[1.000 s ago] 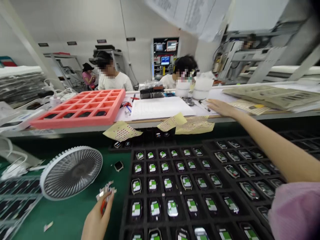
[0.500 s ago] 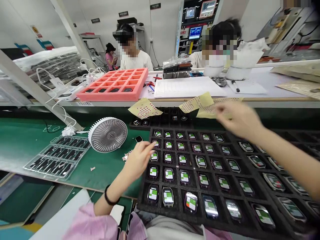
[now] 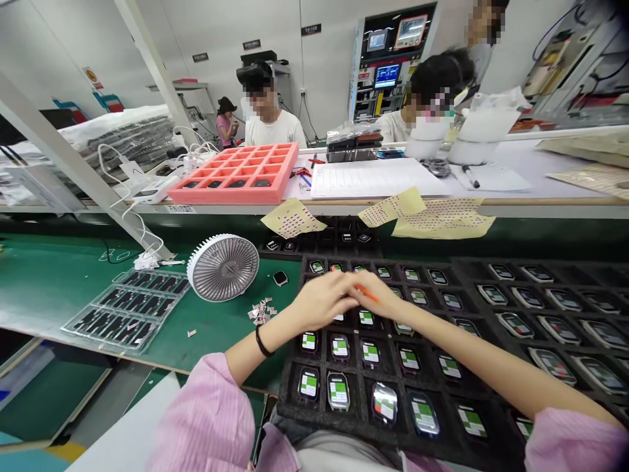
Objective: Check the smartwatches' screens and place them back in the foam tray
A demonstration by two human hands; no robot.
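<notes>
My left hand and my right hand meet over the upper left part of a black foam tray. The fingers of both are bent and pressed together. A slim orange stick-like piece shows at my right hand; its exact kind is unclear. What my left fingers hold, if anything, is hidden. Below the hands, smartwatches sit in the tray's compartments, such as one smartwatch with a green and white screen. My hands cover several watches in the second and third rows.
Left of the tray are a round fan, a lone watch, a pile of small pieces and a clear plastic tray. Yellow sticker sheets hang from the shelf edge. A pink foam tray stands above. Co-workers sit behind.
My right hand has come down and left from the yellow sticker sheets to meet my left hand. My left hand has moved right over the watches. The orange piece now shows.
</notes>
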